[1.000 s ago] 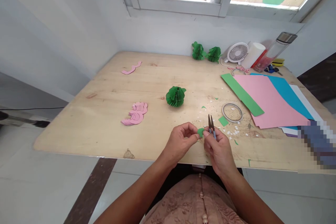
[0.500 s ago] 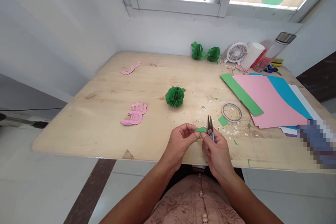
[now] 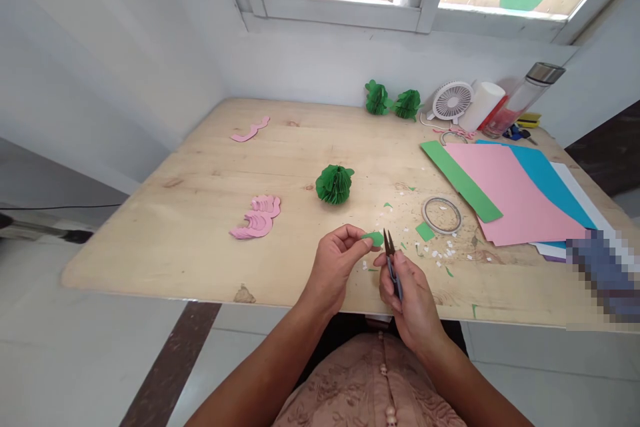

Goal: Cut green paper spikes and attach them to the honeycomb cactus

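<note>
Between the thumb and fingers of my left hand (image 3: 336,265) is a small green paper piece (image 3: 374,239). My right hand (image 3: 407,285) is closed around small scissors (image 3: 391,260), whose dark blades point up, just right of the green piece and apart from it. A folded green paper ball (image 3: 334,184) sits beyond my left hand. To the right of the scissors lie a green square (image 3: 425,231), a silver ring of tape (image 3: 442,215) and scattered white and green paper scraps.
Stacked pink wavy cutouts (image 3: 257,218) lie at the left, with a pink strip (image 3: 251,129) behind. Two green paper shapes (image 3: 393,101), a fan (image 3: 453,101) and a bottle (image 3: 523,99) stand at the back. Coloured sheets (image 3: 525,200) cover the right side.
My left hand has moved slightly up and left with the green piece. My right hand has moved down and away from it, and the scissors now tilt to the left.
</note>
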`<state>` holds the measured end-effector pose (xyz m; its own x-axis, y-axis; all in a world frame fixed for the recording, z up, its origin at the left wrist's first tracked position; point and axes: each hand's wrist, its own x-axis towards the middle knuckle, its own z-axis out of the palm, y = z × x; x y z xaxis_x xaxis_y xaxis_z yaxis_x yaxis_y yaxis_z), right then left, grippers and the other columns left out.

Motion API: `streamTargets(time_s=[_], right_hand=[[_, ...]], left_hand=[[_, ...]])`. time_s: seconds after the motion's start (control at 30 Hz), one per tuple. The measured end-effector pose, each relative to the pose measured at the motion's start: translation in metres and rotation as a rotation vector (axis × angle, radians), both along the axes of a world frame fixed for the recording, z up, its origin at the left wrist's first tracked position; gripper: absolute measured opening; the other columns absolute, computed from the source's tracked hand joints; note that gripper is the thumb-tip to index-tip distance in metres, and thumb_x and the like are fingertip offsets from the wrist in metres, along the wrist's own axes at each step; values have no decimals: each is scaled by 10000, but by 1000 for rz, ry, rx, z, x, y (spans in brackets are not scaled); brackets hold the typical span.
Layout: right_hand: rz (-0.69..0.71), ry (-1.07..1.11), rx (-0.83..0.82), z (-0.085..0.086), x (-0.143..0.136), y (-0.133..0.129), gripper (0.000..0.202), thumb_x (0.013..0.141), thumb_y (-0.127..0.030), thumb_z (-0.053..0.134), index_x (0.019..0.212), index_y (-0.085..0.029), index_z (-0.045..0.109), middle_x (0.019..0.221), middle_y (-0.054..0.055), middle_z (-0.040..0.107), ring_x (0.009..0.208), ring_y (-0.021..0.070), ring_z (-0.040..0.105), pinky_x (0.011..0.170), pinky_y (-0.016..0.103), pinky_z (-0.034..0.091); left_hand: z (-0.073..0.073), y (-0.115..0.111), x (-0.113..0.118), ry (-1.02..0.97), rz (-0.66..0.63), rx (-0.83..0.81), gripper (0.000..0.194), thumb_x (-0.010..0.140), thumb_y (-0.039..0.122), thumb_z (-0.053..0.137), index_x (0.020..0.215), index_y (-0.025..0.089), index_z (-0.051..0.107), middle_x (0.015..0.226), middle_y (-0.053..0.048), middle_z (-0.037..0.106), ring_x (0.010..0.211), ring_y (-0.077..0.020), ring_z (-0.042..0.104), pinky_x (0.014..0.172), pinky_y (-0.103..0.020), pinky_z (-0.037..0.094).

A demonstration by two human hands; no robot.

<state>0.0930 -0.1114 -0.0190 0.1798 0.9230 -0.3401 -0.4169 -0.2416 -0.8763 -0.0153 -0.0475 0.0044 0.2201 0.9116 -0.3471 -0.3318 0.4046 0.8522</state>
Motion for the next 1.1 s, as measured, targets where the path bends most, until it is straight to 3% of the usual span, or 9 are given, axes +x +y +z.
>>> streamTargets(time_s=[1.1], right_hand=[[-29, 18, 2, -2, -4, -2, 389, 813, -555, 563, 797, -169, 608, 442, -95, 318, 403, 66, 163, 382, 206, 114]], left_hand=[[2, -5, 1, 8, -41, 30, 158, 658, 208, 717, 668, 156, 567, 645, 4, 653, 640, -122, 598, 681, -243, 420]])
